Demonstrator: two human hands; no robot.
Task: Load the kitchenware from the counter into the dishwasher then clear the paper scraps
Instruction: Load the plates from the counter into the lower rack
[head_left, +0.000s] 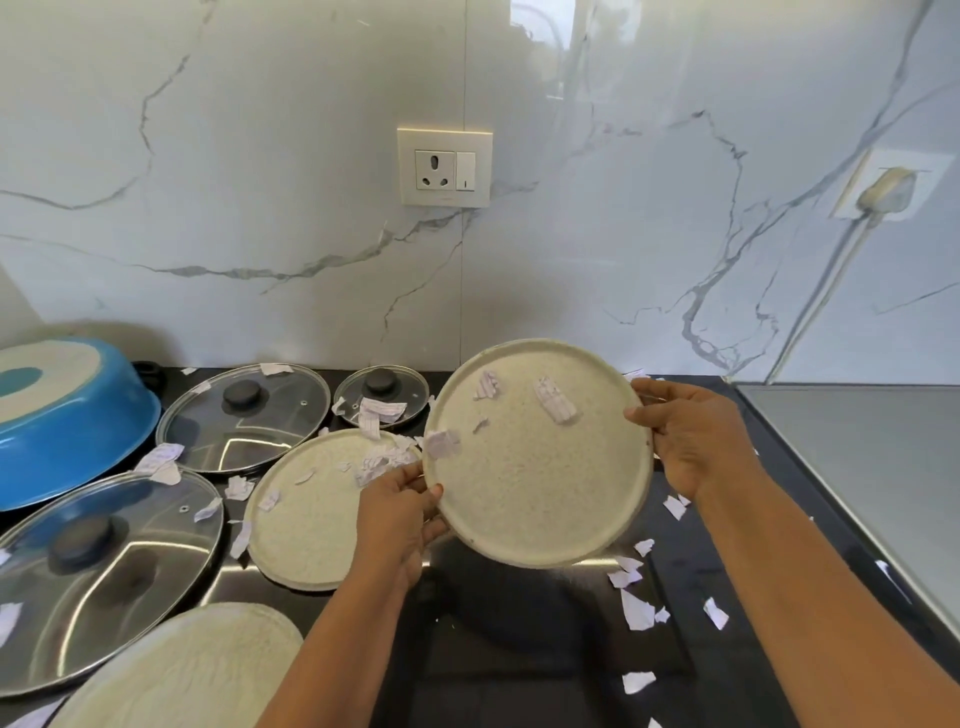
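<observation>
The black counter (545, 670) runs below a marble wall (260, 156). On its left side sit a blue basin (72, 441), three glass lids (244, 421) and two speckled plates (306, 509). A third plate (535, 478) is held tilted above the counter. The left hand (400, 514) pinches its lower-left rim and the right hand (696, 431) grips its right rim, fingers (655, 387) curled over the edge. Paper scraps (556, 400) lie on the held plate, with more scattered on the counter.

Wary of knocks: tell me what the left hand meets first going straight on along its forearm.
The left hand grips the lifted plate, so that comes first. Beyond it, the small glass lid near the wall lies roughly in line, though the hand might pass above it; depth is unclear.
</observation>
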